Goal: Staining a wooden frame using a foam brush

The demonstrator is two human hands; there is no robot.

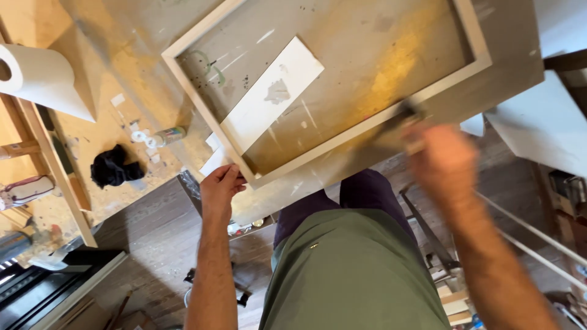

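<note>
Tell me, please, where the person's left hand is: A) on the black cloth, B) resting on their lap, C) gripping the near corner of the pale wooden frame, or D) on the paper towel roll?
C: the left hand grips the near corner of the frame, well apart from the paper towel roll and black cloth.

My left hand [221, 183] is out in front of me, arm bare and nearly straight, reaching up from the lower middle of the view. Its fingers [231, 174] are curled in, thumb pressed against them in a pinch. My right hand [441, 164] is off to the right, blurred, forearm running down and outward to the lower right corner. That hand is closed in a loose fist, knuckles facing me, wrist bent slightly inward.
</note>
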